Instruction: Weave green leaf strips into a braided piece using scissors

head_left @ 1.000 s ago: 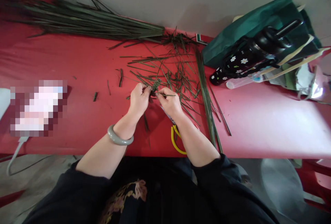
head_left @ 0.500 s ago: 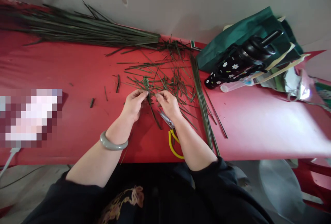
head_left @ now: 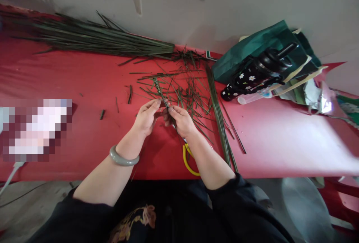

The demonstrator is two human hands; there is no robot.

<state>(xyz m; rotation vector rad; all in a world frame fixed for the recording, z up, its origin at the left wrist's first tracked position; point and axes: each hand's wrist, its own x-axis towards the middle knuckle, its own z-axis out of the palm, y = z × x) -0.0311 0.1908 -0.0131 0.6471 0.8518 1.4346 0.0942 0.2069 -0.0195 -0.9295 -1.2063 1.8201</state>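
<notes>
Between my two hands is a braided strip of dark green leaf (head_left: 157, 85), its plaited end pointing away from me. My left hand (head_left: 148, 115) pinches it from the left, thumb on top. My right hand (head_left: 179, 118) grips the loose lower strands between thumb and fingers, close beside the left. A strand trails down past the right palm. Scissors with yellow handles (head_left: 186, 158) lie on the table, partly hidden under my right forearm. Cut leaf scraps (head_left: 193, 95) are scattered just beyond the hands.
A long bundle of leaf strips (head_left: 112, 40) lies along the wall on the red table (head_left: 92, 145). More strips (head_left: 217, 112) lie to the right. Behind them are a black flowered bottle (head_left: 249, 75) and a green bag (head_left: 238, 54). A blurred-out object (head_left: 42, 127) sits at left.
My right hand has closed in on the leaf strands, nearer my left hand. The braided piece has turned, its far end now tilting left. The whole view has shifted slightly.
</notes>
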